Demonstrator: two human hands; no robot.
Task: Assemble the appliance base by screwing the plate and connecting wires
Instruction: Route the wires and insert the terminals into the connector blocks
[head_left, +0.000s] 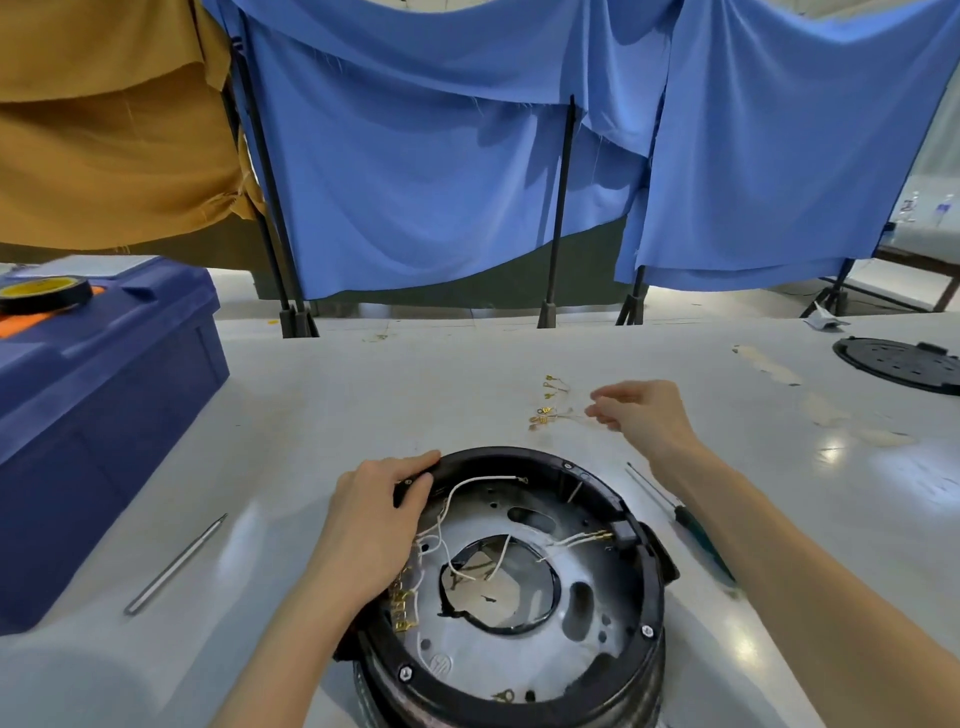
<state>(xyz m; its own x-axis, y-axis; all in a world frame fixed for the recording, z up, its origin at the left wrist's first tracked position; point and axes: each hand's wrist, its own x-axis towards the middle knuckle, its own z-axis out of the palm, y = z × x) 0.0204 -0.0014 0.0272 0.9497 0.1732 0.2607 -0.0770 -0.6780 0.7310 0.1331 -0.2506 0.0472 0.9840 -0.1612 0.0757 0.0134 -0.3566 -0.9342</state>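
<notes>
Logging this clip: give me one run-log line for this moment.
left hand grips base rim | right hand open at loose wires | screwdriver beside base

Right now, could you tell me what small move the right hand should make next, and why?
Probably reach a little further left and pinch one of the thin loose wires with gold terminals: the right hand hovers open beside them, while the left hand grips the rim of the round black appliance base.
</notes>
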